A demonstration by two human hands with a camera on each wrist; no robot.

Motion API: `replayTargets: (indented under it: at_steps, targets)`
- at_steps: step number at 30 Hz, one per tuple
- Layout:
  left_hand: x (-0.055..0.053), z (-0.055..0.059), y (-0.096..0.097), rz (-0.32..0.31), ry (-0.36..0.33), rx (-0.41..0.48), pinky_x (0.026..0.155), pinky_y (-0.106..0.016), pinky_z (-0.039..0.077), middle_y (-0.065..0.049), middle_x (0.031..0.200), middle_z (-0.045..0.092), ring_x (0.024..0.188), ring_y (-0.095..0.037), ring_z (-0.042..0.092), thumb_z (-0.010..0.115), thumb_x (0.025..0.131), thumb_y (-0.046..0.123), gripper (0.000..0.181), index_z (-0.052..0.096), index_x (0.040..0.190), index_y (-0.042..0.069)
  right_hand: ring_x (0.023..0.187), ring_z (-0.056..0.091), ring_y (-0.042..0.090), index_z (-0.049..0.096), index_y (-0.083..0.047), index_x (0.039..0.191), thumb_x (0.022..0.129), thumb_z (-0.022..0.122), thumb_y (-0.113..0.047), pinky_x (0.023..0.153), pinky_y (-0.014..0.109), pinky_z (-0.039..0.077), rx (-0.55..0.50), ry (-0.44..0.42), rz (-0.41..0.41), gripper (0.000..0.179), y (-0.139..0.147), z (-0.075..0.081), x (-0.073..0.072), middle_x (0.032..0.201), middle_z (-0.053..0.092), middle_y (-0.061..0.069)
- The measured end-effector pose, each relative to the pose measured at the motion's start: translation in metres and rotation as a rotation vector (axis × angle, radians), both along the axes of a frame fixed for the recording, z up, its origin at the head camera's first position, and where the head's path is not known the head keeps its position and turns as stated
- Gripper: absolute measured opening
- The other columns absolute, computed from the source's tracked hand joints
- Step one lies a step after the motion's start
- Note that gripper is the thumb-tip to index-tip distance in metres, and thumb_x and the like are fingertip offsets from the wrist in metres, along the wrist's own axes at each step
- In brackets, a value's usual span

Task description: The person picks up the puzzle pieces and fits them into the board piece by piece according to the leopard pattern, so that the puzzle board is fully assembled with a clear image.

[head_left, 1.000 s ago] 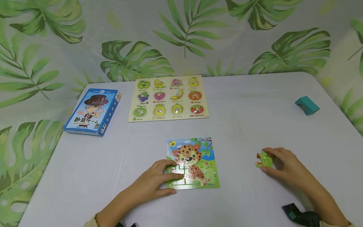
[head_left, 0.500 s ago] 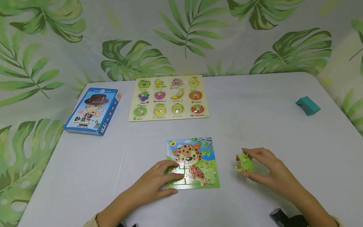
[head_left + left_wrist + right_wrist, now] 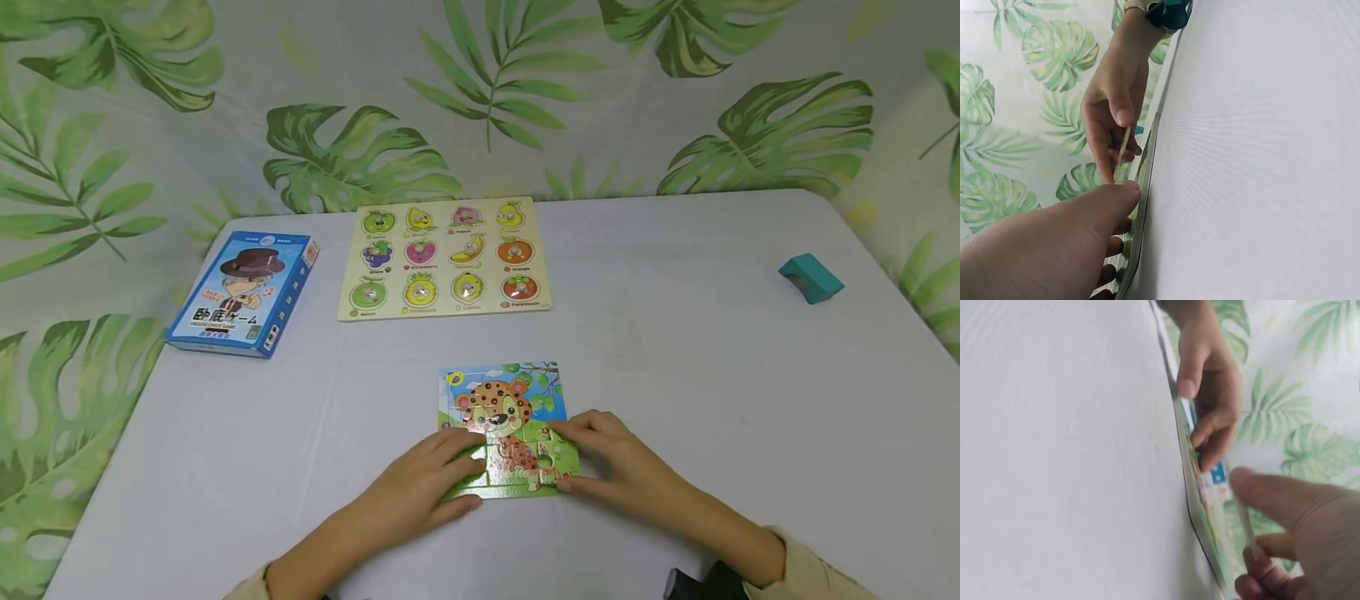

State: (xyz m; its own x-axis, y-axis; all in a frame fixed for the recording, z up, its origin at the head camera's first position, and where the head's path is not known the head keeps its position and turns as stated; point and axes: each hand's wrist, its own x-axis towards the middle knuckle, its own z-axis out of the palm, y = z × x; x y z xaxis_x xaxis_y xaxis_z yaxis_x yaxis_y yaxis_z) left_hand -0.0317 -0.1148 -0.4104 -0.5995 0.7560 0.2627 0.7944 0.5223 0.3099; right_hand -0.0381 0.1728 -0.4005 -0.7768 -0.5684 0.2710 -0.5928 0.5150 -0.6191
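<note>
A square leopard jigsaw puzzle [image 3: 498,404] lies on the white-covered table, mostly filled with pieces. My left hand [image 3: 416,482] rests on its lower left part, fingers extended over the pieces and thumb at the front edge. Between thumb and fingers, my right hand [image 3: 628,457] pinches a green puzzle piece [image 3: 552,454] by its edges, over the right side of the puzzle. In the left wrist view the piece [image 3: 1123,145] shows edge-on, tilted above the board. The right wrist view also has this piece [image 3: 1245,522] raised over the board, slightly blurred.
Behind the puzzle lies a wooden fruit board [image 3: 446,260]. A blue card game box [image 3: 240,293] is at the left, and a teal arched block [image 3: 812,278] at the far right. A leaf-print cloth [image 3: 491,108] hangs behind the table.
My right hand has carried the puzzle piece leftward, from the table's right side to over the puzzle. My left hand has stayed on the puzzle, moving only slightly.
</note>
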Motion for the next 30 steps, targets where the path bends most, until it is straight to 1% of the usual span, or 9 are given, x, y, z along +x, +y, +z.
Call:
replayTargets:
  at_steps: [5, 8, 11, 13, 19, 21, 25, 28, 30]
  targets:
    - [0.002, 0.001, 0.006, 0.004, 0.017, -0.052, 0.103, -0.035, 0.025, -0.003, 0.127, 0.048, 0.119, -0.020, 0.039, 0.057, 0.085, 0.039, 0.031, 0.055, 0.101, 0.013, 0.095, 0.042, 0.011, 0.057, -0.003, 0.120, 0.069, 0.077, -0.026, 0.074, 0.026, 0.042, 0.055, 0.001, -0.005, 0.059, -0.010, -0.007, -0.003, 0.105, 0.052, -0.005]
    - [0.004, 0.002, 0.012, 0.021, 0.058, -0.131, 0.100, -0.038, 0.029, -0.004, 0.124, 0.048, 0.117, -0.023, 0.040, 0.055, 0.084, 0.047, 0.042, 0.054, 0.111, 0.015, 0.092, 0.041, 0.011, 0.058, -0.004, 0.119, 0.069, 0.077, -0.028, 0.073, 0.027, 0.041, 0.105, 0.010, -0.016, 0.059, -0.013, -0.007, -0.004, 0.101, 0.052, -0.006]
    - [0.007, 0.006, 0.021, 0.033, 0.105, -0.215, 0.094, -0.044, 0.035, -0.006, 0.119, 0.048, 0.113, -0.030, 0.040, 0.052, 0.082, 0.055, 0.056, 0.047, 0.129, 0.024, 0.090, 0.040, 0.011, 0.059, -0.004, 0.119, 0.069, 0.077, -0.029, 0.072, 0.027, 0.039, 0.143, -0.001, -0.026, 0.058, -0.016, -0.005, -0.005, 0.097, 0.051, -0.008]
    - [0.010, 0.008, 0.026, 0.037, 0.146, -0.268, 0.089, -0.047, 0.038, -0.008, 0.115, 0.047, 0.110, -0.034, 0.041, 0.050, 0.080, 0.059, 0.062, 0.041, 0.135, 0.032, 0.089, 0.038, 0.011, 0.059, -0.003, 0.118, 0.070, 0.077, -0.030, 0.072, 0.027, 0.038, 0.163, -0.019, -0.031, 0.057, -0.017, -0.003, -0.006, 0.095, 0.049, -0.010]
    - [0.014, 0.013, 0.035, 0.061, 0.234, -0.355, 0.083, -0.047, 0.040, -0.009, 0.105, 0.047, 0.100, -0.035, 0.045, 0.049, 0.074, 0.065, 0.063, 0.042, 0.132, 0.040, 0.085, 0.036, 0.009, 0.061, -0.009, 0.117, 0.069, 0.074, -0.040, 0.073, 0.028, 0.032, 0.236, -0.007, -0.034, 0.059, -0.019, 0.001, -0.007, 0.092, 0.043, -0.012]
    - [0.014, 0.013, 0.036, 0.069, 0.237, -0.360, 0.082, -0.045, 0.040, -0.008, 0.104, 0.047, 0.099, -0.034, 0.045, 0.049, 0.074, 0.066, 0.063, 0.043, 0.131, 0.041, 0.085, 0.036, 0.010, 0.060, -0.011, 0.119, 0.071, 0.070, -0.046, 0.074, 0.029, 0.031, 0.265, -0.010, -0.029, 0.060, -0.019, 0.002, -0.006, 0.094, 0.041, -0.012]
    - [0.011, 0.011, 0.035, 0.068, 0.232, -0.350, 0.082, -0.045, 0.040, -0.007, 0.103, 0.047, 0.098, -0.031, 0.045, 0.049, 0.075, 0.066, 0.063, 0.043, 0.131, 0.041, 0.094, 0.037, 0.014, 0.053, -0.010, 0.126, 0.076, 0.062, -0.052, 0.081, 0.036, 0.032, 0.286, -0.070, 0.006, 0.066, -0.013, 0.002, -0.005, 0.103, 0.042, -0.007]
    - [0.005, 0.012, 0.030, 0.043, 0.176, -0.326, 0.086, -0.042, 0.039, -0.005, 0.107, 0.048, 0.101, -0.027, 0.045, 0.048, 0.077, 0.064, 0.064, 0.039, 0.135, 0.036, 0.107, 0.038, 0.019, 0.045, -0.011, 0.133, 0.079, 0.061, -0.050, 0.088, 0.042, 0.034, 0.257, -0.143, 0.020, 0.069, -0.005, 0.004, -0.005, 0.119, 0.041, 0.000]
    - [-0.001, 0.014, 0.022, 0.031, 0.110, -0.304, 0.091, -0.040, 0.037, -0.004, 0.115, 0.048, 0.107, -0.025, 0.044, 0.047, 0.080, 0.061, 0.067, 0.035, 0.138, 0.031, 0.116, 0.035, 0.024, 0.039, -0.013, 0.137, 0.080, 0.061, -0.047, 0.091, 0.048, 0.034, 0.235, -0.168, 0.008, 0.070, 0.004, 0.007, -0.006, 0.131, 0.037, 0.004]
